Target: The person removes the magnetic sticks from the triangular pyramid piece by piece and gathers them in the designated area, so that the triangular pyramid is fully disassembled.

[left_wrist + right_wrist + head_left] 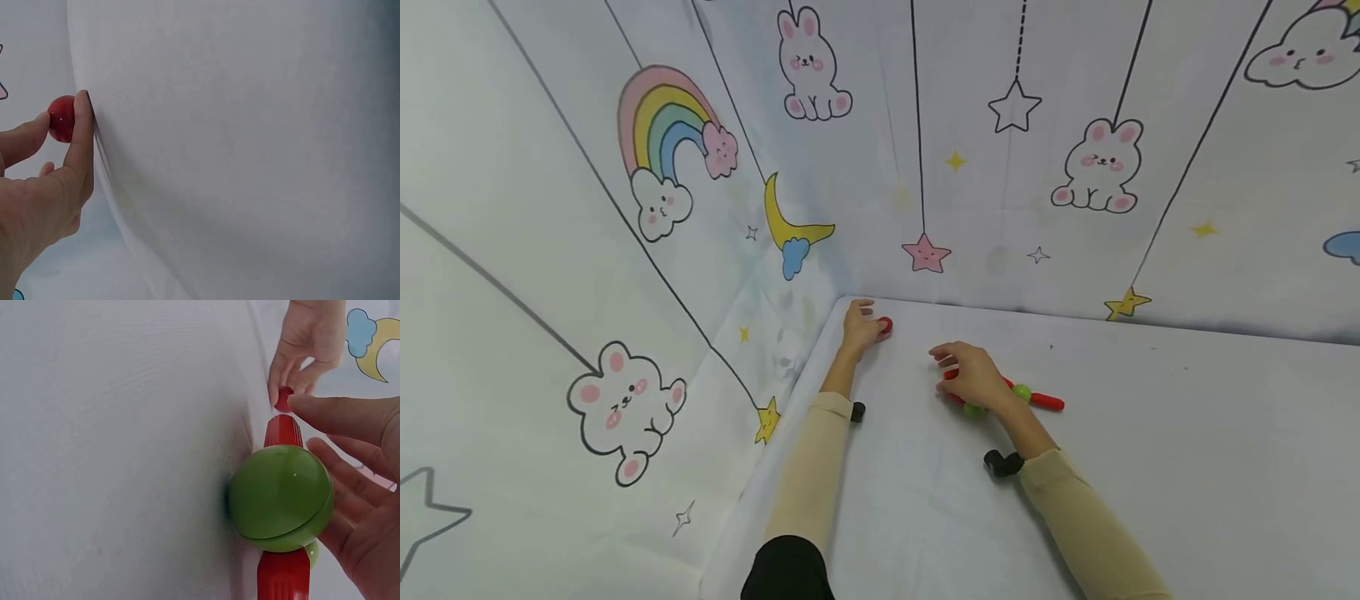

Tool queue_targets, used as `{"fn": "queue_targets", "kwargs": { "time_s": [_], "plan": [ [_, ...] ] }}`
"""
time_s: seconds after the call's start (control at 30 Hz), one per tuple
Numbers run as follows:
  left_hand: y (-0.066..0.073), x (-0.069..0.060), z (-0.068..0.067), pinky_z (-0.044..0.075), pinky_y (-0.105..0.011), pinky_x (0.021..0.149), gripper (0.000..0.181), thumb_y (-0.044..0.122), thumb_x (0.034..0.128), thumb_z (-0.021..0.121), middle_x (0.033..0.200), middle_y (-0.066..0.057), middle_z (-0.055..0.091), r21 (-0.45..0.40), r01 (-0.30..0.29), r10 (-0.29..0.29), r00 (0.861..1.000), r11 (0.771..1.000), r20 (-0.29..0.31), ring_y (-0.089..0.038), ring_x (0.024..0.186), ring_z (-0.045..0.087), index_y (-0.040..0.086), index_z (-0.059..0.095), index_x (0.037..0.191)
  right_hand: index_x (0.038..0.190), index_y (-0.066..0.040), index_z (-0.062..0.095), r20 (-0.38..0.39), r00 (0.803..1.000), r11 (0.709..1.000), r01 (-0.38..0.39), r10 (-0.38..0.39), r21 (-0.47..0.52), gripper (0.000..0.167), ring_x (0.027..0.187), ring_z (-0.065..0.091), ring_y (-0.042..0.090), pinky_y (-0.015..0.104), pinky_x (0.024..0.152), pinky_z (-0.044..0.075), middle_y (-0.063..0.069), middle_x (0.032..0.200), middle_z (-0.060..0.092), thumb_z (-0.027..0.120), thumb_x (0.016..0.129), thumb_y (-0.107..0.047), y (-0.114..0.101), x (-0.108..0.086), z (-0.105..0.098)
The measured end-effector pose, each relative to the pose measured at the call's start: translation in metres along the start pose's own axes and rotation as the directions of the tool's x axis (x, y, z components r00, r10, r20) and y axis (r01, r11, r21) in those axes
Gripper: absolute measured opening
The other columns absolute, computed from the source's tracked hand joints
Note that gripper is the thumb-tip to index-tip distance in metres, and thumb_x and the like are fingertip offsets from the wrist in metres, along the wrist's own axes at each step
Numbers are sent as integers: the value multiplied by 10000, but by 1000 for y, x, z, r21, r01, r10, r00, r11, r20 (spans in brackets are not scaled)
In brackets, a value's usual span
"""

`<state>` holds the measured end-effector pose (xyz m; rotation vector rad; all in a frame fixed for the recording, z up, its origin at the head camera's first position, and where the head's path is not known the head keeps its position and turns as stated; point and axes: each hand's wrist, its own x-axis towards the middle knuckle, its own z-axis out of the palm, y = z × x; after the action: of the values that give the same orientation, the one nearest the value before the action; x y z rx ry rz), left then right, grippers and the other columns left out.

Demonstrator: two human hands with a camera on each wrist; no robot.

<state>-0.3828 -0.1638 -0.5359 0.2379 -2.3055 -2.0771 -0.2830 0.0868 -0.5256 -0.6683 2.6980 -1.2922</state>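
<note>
At the table's far left corner my left hand pinches a small glossy red ball between thumb and index finger. The ball is close to the table surface. My right hand hovers by two red rods, each with a green ball on it. Its thumb and fingers are apart and loosely bent, with nothing gripped between them. The nearer green ball has a red rod piece on either side. The farther green ball shows with its red end pointing right. My right hand partly covers both rods.
A white cloth-covered table spreads under both arms. Along its back and left rise white hangings printed with rabbits, stars and a rainbow. Black devices are strapped at both wrists, the right one near the table surface.
</note>
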Motion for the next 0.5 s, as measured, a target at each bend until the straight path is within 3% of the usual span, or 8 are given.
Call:
{"fn": "queue_targets", "kwargs": {
  "time_s": [0.3, 0.5],
  "plan": [
    [0, 2, 3, 636, -384, 841, 660, -152, 926, 672, 1534, -306, 366, 66, 3, -4, 1000, 998, 13, -451, 1221, 599, -8, 406, 1512, 1370, -61, 653, 0, 999, 999, -32, 32, 19, 574, 1198, 673, 301, 522, 1027, 537, 142, 1311, 690, 869, 838, -64, -3, -3, -6],
    [2, 1, 3, 639, -389, 830, 648, -138, 921, 694, 1531, -282, 384, 92, 15, -14, 1000, 996, -10, -416, 1185, 626, 19, 431, 1492, 1379, -75, 647, 14, 999, 999, -41, 41, -7, 549, 1203, 666, 311, 511, 996, 563, 149, 1333, 675, 850, 869, -103, -12, -7, -13]
  ]
}}
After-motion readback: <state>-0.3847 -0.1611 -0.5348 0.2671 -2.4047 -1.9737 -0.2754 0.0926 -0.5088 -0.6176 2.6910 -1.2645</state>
